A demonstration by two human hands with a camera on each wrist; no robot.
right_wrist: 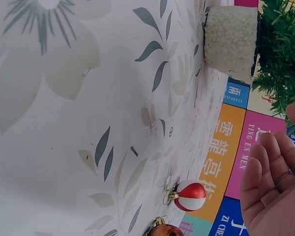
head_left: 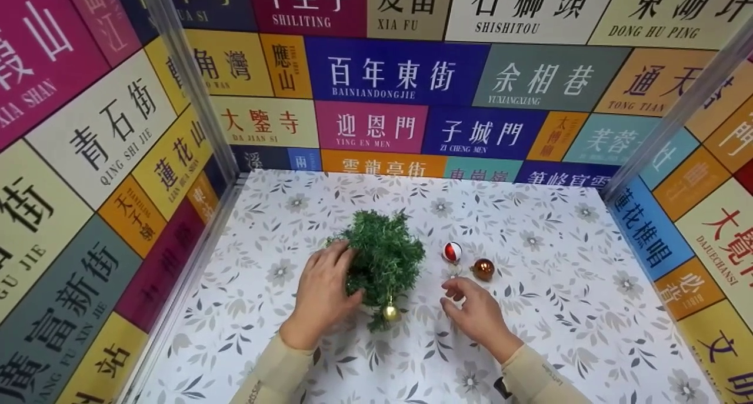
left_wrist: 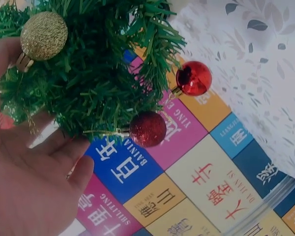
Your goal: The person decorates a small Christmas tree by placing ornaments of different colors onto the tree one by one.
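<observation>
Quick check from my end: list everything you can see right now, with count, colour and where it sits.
small tree: 1, green, table centre, on a white base
baubles on tree: 3, gold, shiny red, glitter red
loose baubles: 2, red-and-white, copper, right of tree
table: 1, white leaf print
walls: coloured sign panels
left hand: holds the tree's side
right hand: hovers, holds nothing, near loose baubles

1. The bench (head_left: 529,333) wore a white cover printed with grey leaves and flowers.
2. A small green tree (head_left: 385,257) stood near its middle on a pale, rough base (right_wrist: 231,42).
3. At the tree's 3 o'clock lay a red-and-white bauble (head_left: 452,251).
4. Just beside that bauble, at its 4 o'clock, lay a copper bauble (head_left: 483,269).
</observation>
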